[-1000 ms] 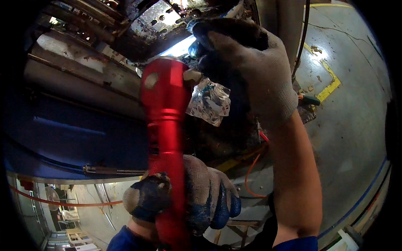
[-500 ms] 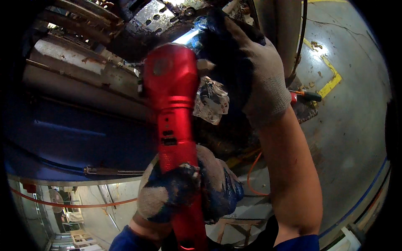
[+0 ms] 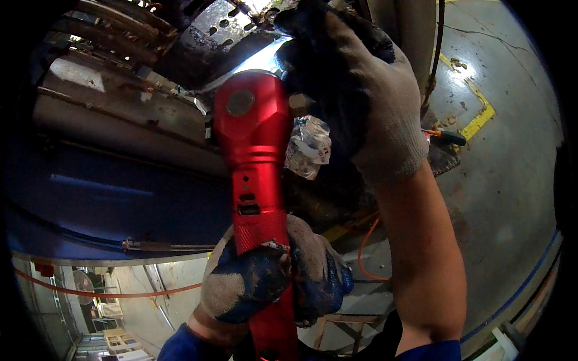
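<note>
"How many hands, and on what?"

"Two, both in stained knit gloves. The left hand is clamped round the barrel of the one red flashlight, which points up and away in the middle of the view. The right hand is raised apart from it, just beside the flashlight's head, fingers bent in shadow. I can't tell whether they grip anything."

"And around them?"

"One crumpled clear bag between flashlight and right wrist, one perforated metal plate beyond, one green-handled tool to the right. Two stretches of orange hose: one by the right forearm, one at lower left."

"What differs from a second ago?"

"The flashlight sits further right, and its side ports, blurred then, now show clearly. The left hand has shifted right with it, its hold unchanged; the right hand is a little higher."
</note>
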The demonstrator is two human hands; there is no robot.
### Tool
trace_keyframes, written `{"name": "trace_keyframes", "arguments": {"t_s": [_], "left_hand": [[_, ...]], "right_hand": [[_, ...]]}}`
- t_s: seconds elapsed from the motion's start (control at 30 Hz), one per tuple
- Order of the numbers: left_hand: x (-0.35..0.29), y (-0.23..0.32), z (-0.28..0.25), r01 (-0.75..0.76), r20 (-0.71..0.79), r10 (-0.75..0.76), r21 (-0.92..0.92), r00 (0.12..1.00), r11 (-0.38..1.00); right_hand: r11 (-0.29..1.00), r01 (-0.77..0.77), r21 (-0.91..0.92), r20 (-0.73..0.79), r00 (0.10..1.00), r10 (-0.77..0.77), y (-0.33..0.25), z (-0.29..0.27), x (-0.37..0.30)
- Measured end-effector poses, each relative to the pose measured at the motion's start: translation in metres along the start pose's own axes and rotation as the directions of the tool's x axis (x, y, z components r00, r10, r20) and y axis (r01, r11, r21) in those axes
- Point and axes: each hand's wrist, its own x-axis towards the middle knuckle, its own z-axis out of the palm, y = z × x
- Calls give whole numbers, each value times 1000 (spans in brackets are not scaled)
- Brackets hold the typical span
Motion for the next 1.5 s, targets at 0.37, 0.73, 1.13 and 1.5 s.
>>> {"name": "trace_keyframes", "arguments": {"t_s": [0.37, 0.73, 1.13, 1.5], "left_hand": [[-11, 11, 6, 209, -268, -160, 166, 950, 964], [-10, 13, 0, 215, -187, -189, 128, 964, 968], [-35, 19, -20, 211, -134, -206, 24, 969, 977], [-61, 13, -19, 457, -267, -411, 138, 872, 879]], "right_hand": [[595, 648, -476, 180, 734, -655, 40, -15, 9], [414, 658, -629, 306, 700, -646, 36, -14, 7], [997, -48, -64, 130, 990, 56, -18, -37, -25], [795, -519, -313, -256, 852, 456, 109, -184, -148]]}}
